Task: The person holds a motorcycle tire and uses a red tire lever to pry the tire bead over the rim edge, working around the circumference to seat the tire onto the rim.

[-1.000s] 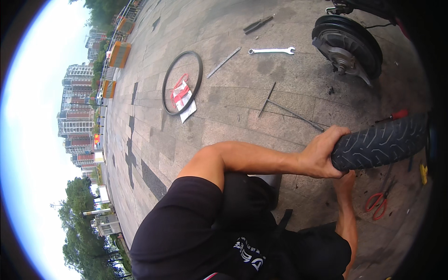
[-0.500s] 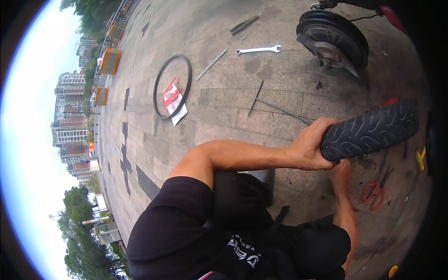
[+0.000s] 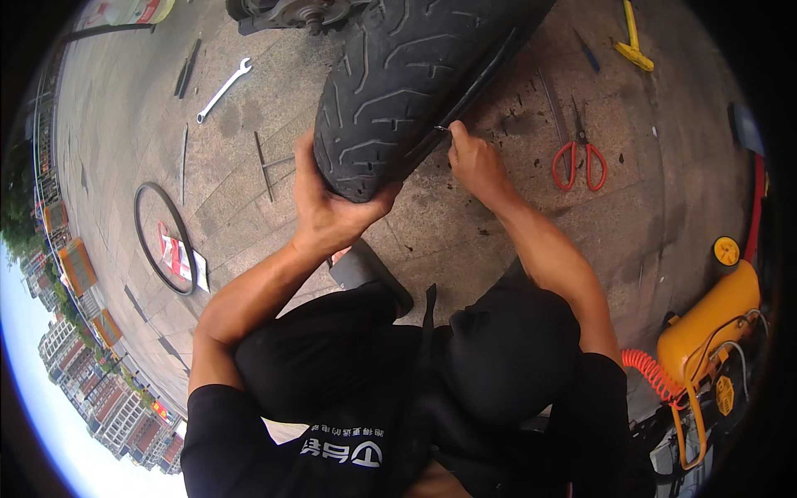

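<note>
A black treaded tyre (image 3: 374, 100) fills the upper middle of the view. My left hand (image 3: 336, 199) grips its near end, thumb and fingers on either side. My right hand (image 3: 475, 162) is closed at the tyre's right edge, pinching a small shiny metal piece (image 3: 442, 129) whose exact kind I cannot make out. Red-handled scissors (image 3: 589, 166) lie on the paving right of that hand, beside a long flat metal bar (image 3: 552, 104).
A hub wheel (image 3: 295, 17) is at the top. Leftward lie a wrench (image 3: 222, 90), T-bar tool (image 3: 264, 170), rubber ring (image 3: 139, 232) and package (image 3: 178, 259). Rightward are a yellow tool (image 3: 631, 46) and yellow compressor (image 3: 706, 324) with coiled red hose (image 3: 652, 378).
The view has swung down and rightward, bringing the compressor into sight. The tyre now points upward in the picture, and my right hand shows at its edge with the small metal piece.
</note>
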Motion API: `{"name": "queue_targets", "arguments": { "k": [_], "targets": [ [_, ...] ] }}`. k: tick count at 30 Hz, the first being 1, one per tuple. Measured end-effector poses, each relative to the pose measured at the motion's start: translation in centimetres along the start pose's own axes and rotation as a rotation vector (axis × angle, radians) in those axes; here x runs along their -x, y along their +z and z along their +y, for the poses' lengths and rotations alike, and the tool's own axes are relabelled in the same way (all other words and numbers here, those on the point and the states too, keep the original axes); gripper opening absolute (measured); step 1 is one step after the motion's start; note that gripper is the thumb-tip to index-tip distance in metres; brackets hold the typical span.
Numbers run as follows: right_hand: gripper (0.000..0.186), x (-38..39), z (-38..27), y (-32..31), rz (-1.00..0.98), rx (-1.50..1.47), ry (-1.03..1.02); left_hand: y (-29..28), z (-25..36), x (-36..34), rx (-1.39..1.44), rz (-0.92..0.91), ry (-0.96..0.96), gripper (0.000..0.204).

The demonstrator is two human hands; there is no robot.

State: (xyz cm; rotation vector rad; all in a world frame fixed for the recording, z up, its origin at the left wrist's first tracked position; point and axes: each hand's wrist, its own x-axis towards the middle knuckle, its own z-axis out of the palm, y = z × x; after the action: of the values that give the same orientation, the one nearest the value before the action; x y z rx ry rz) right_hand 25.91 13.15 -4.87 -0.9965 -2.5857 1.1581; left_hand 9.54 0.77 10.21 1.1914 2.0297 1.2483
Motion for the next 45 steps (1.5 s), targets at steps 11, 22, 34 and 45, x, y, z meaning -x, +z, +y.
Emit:
{"name": "queue_targets", "arguments": {
  "k": [11, 22, 34, 45],
  "targets": [
    [0.022, 0.0, -0.6, 0.2, -0.05, -0.137, 0.011, -0.2, 0.2, 0.0, 0.035, -0.02, -0.002, 0.097],
    [0.02, 0.1, -1.2, 0.1, -0.03, -0.144, -0.003, -0.6, 0.3, 0.0, 0.025, -0.025, -0.029, 0.091],
    [0.018, -1.1, -1.4, -1.3, -0.108, -0.045, 0.01, 0.0, 0.8, 0.0, 0.037, -0.036, -0.001, 0.089],
    [0.025, -1.5, -0.2, -1.4, -0.099, 0.059, -0.041, -0.2, 1.2, -0.4, -0.022, -0.1, 0.087, 0.081]
  ]
}}
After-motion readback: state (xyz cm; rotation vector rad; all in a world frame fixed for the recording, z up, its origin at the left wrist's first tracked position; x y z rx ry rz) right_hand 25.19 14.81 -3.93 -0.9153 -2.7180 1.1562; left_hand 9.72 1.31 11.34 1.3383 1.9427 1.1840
